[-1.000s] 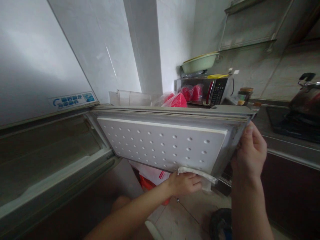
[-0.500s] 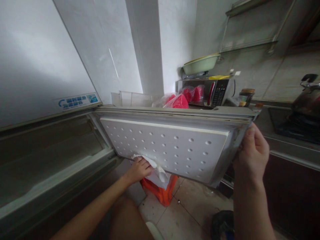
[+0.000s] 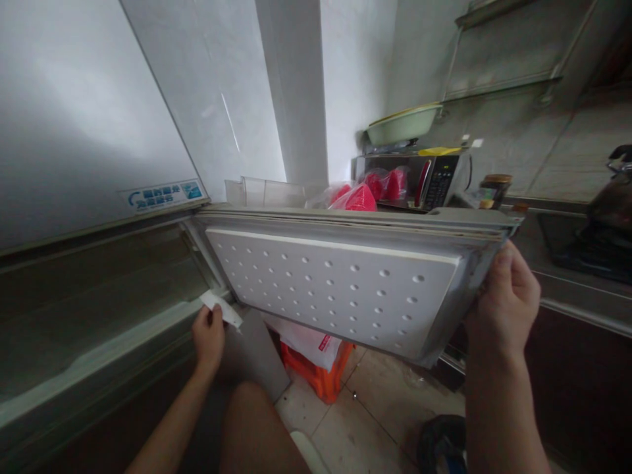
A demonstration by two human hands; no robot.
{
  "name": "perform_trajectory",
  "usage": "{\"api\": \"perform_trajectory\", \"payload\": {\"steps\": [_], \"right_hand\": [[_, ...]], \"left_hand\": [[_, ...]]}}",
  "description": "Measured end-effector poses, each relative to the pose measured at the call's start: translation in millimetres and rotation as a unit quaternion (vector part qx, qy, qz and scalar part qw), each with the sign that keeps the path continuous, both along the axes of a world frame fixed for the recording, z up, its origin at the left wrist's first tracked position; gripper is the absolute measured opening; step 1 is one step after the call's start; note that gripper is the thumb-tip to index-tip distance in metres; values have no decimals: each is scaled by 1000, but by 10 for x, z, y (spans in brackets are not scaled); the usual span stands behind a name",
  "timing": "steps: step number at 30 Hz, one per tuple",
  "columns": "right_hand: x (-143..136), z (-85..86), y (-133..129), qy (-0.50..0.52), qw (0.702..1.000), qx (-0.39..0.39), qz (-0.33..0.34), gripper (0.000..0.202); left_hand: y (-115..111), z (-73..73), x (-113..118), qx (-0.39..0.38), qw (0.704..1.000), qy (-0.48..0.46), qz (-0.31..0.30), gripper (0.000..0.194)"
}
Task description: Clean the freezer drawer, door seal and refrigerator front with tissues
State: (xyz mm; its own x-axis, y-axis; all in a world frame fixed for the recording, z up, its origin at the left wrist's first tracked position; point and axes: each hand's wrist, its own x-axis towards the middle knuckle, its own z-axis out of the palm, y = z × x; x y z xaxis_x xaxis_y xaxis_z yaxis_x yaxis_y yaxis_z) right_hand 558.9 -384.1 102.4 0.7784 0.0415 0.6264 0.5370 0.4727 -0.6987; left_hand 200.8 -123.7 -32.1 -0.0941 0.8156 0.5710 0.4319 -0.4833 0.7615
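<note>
A fridge door [image 3: 326, 283] with a dimpled white inner panel stands swung out across the view. My right hand [image 3: 508, 296] is closed around its outer right edge. In my left hand [image 3: 210, 332] a white tissue [image 3: 222, 309] is pinched, close to the hinge side of the door and the lower rim of the fridge opening [image 3: 113, 342]. The open compartment [image 3: 93, 283] looks dark inside. A label with blue writing [image 3: 162, 195] is stuck on the upper fridge door [image 3: 83, 112].
Below the door stands an orange stool [image 3: 316, 378] with a white bag [image 3: 309, 345] on it. Behind are pink items in clear plastic [image 3: 358, 197], a microwave [image 3: 439, 181] and a green basin [image 3: 402, 126]. A dark bin [image 3: 442, 441] stands on the tiled floor.
My left hand has moved left with the tissue, from the door's lower edge to the hinge-side rim of the fridge. My right hand keeps its grip on the door.
</note>
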Motion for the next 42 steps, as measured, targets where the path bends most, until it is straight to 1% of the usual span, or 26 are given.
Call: {"api": "perform_trajectory", "payload": {"steps": [3,6,9,12,15,17,19,20,23,24,25,28,29,31,32,33,34,36,38,40,42], "right_hand": [[-29,11,-2,-5,1000,7,2,33],[-29,9,-2,-3,1000,11,-1,34],[-20,4,-2,8,1000,14,-5,35],[-32,10,-9,2,1000,6,-1,34],[-75,17,-26,1,1000,10,-1,34],[-112,14,-40,13,1000,12,-9,35],[-149,10,-59,20,1000,9,-15,36],[-166,9,-71,19,1000,7,-16,36],[-215,16,-120,15,1000,8,-5,36],[-230,21,-139,16,1000,8,1,36],[-245,28,-160,19,1000,7,9,36],[-282,44,-211,32,998,5,45,34],[-289,46,-221,35,998,7,56,34],[-294,45,-232,38,997,9,67,33],[-291,42,-233,37,997,9,65,33],[-285,37,-232,35,998,8,59,33],[-277,31,-229,33,998,5,53,33],[-259,20,-221,32,999,3,42,34],[-245,14,-215,32,999,5,44,35],[-240,14,-212,32,998,6,51,34],[-244,19,-211,31,998,4,53,32]], "left_hand": [[35,102,262,8,999,2,-32,29],[-63,114,579,38,997,20,-62,28],[-290,83,862,80,992,47,-87,27],[-586,80,1109,122,982,81,-122,25],[-921,95,1382,192,959,126,-164,25],[-1158,90,1592,293,920,172,-196,27],[-1393,72,1810,363,878,207,-233,29],[-1505,63,1913,388,856,226,-255,29],[-1785,64,2159,440,773,294,-349,23],[-1851,78,2210,451,751,305,-372,22],[-1901,98,2243,461,737,306,-387,22],[-1943,160,2234,495,716,286,-401,23],[-1922,168,2202,508,699,290,-412,21],[-1839,147,2111,531,652,305,-446,19],[-1781,117,2057,537,636,313,-458,19],[-1717,77,1999,537,627,322,-463,19],[-1646,29,1938,533,627,332,-461,18],[-1490,-73,1804,510,640,365,-444,17],[-1314,-156,1652,491,647,399,-427,14],[-1118,-203,1473,484,657,415,-402,11],[-907,-211,1271,475,678,426,-364,7]]}}
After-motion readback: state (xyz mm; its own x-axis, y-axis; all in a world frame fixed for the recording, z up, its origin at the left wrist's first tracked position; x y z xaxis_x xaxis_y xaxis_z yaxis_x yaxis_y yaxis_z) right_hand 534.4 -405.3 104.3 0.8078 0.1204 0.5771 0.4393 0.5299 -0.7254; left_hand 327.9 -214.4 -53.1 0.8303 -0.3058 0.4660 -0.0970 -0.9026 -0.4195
